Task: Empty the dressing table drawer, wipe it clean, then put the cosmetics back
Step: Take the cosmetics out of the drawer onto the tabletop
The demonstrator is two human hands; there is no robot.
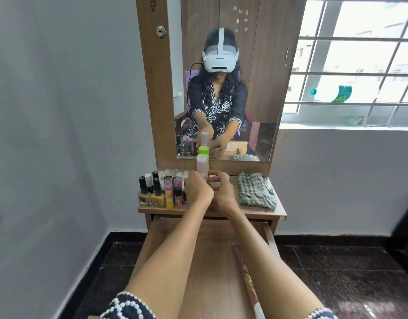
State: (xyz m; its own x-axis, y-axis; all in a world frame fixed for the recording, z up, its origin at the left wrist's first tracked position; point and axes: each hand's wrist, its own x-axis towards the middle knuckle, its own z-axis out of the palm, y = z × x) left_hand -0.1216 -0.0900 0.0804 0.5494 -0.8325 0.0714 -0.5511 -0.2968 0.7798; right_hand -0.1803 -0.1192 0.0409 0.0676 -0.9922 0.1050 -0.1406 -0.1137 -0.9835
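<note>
The dressing table drawer (152, 240) stands pulled out below the tabletop (276, 211). A long pink tube (245, 276) lies along its right side. Both my hands reach over the tabletop among the cosmetics. My left hand (197, 191) grips the base of a pink bottle (202, 165) with a pale cap. Right beside it, my right hand (222, 195) pinches a small white jar (223, 176). A green-capped bottle (203, 155) stands just behind the pink one. Nail polish bottles (158, 194) and lip balm sticks (169, 192) fill the left of the tabletop.
A folded checked cloth (256, 192) lies on the right of the tabletop. The mirror (256, 88) rises behind the cosmetics and reflects a person. A grey wall is on the left and a barred window (359, 65) on the right. The floor is dark tile.
</note>
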